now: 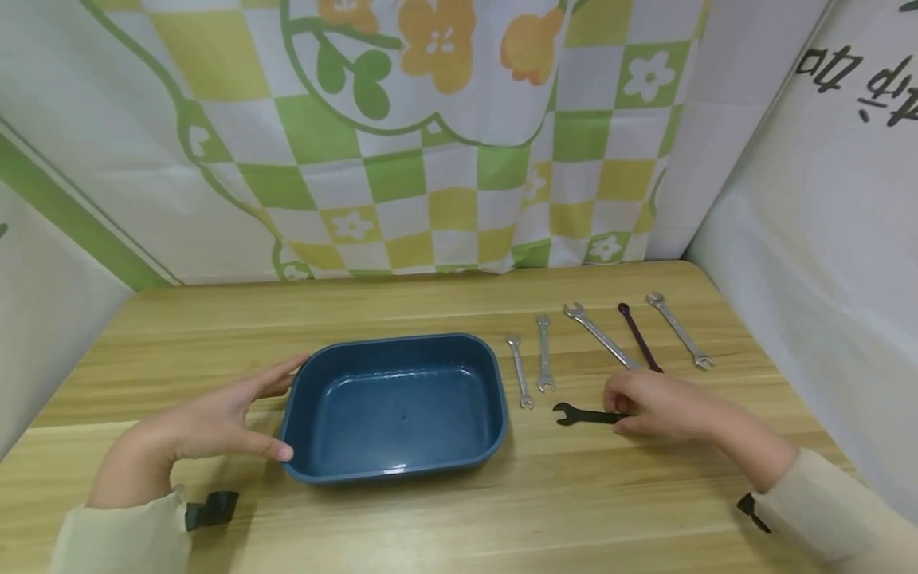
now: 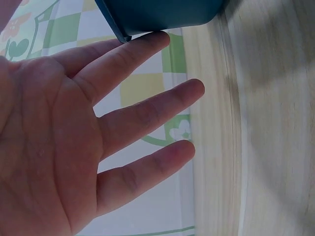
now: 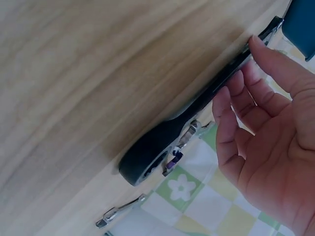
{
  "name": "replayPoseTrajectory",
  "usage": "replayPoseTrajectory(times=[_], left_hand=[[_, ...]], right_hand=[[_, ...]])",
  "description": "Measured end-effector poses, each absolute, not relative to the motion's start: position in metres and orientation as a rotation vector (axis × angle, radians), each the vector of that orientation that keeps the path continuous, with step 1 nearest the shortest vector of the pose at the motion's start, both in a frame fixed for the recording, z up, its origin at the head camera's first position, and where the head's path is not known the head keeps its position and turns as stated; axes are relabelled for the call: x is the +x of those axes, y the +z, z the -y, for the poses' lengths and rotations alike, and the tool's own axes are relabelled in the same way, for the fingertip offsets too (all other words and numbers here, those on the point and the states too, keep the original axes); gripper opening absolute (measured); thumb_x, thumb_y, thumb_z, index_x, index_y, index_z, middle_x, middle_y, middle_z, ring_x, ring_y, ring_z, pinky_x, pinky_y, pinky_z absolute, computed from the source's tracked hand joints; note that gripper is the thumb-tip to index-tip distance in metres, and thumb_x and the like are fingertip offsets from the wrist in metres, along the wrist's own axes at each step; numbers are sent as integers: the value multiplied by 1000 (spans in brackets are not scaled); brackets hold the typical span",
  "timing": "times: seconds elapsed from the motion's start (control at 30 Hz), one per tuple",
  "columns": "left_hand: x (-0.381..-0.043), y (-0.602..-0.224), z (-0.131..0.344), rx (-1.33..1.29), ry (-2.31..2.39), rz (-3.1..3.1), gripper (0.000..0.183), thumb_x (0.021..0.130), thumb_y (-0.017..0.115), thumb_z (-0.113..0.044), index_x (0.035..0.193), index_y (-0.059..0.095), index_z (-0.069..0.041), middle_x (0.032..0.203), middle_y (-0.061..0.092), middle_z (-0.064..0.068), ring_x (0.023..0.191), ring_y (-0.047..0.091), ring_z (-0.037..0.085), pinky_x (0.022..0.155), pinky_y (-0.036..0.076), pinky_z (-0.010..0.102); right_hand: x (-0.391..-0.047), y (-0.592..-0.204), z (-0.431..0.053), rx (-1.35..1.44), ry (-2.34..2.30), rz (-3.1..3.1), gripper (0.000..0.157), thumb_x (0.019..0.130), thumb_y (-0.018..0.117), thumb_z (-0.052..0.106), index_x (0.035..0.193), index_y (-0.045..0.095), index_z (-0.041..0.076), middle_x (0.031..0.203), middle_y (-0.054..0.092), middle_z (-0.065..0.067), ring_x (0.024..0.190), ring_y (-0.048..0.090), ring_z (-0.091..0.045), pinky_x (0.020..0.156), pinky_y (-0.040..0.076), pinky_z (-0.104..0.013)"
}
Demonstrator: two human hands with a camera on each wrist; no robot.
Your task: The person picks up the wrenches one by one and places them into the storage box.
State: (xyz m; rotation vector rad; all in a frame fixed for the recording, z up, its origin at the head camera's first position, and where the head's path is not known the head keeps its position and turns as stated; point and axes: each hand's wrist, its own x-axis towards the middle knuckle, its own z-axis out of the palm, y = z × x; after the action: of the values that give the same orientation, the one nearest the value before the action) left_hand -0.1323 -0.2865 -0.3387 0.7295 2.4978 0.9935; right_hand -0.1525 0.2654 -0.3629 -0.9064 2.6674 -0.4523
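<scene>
A dark blue rectangular plastic basin (image 1: 402, 414) stands on the wooden table with nothing in it. My left hand (image 1: 215, 418) is spread at its left side, thumb at the near corner and fingers toward the far one. In the left wrist view, the straight index finger touches the basin's wall (image 2: 162, 14). To the right of the basin, my right hand (image 1: 660, 405) pinches a black wrench (image 1: 584, 414) by its shaft. The right wrist view shows this wrench (image 3: 152, 147) lying low along the tabletop, thumb on one side and fingertips on the other.
Between basin and right hand lie two small silver wrenches, a shorter one (image 1: 520, 373) and a longer one (image 1: 544, 355). Farther right are a larger silver wrench (image 1: 598, 333), a dark purple wrench (image 1: 638, 335) and another silver wrench (image 1: 680, 328). A checkered curtain (image 1: 430, 183) hangs behind the table.
</scene>
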Motion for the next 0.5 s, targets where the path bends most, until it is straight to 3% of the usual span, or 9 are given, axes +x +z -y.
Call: replayPoseTrajectory(times=[0.27, 0.5], left_hand=[[-128, -342, 290, 719, 966, -2525, 113, 77, 85, -30, 161, 9, -25, 153, 38, 28, 136, 39, 52, 94, 38, 73], [-133, -344, 288, 744, 978, -2513, 111, 78, 85, -26, 160, 10, -30, 153, 41, 26, 138, 43, 37, 93, 40, 72]], right_hand=[[-154, -365, -259, -891, -483, -2649, 14, 81, 73, 11, 83, 61, 18, 79, 53, 9, 74, 47, -4, 64, 42, -21], [-152, -367, -261, -880, -430, -2698, 17, 78, 72, 10, 81, 59, 21, 77, 51, 10, 73, 46, -5, 64, 40, -21]])
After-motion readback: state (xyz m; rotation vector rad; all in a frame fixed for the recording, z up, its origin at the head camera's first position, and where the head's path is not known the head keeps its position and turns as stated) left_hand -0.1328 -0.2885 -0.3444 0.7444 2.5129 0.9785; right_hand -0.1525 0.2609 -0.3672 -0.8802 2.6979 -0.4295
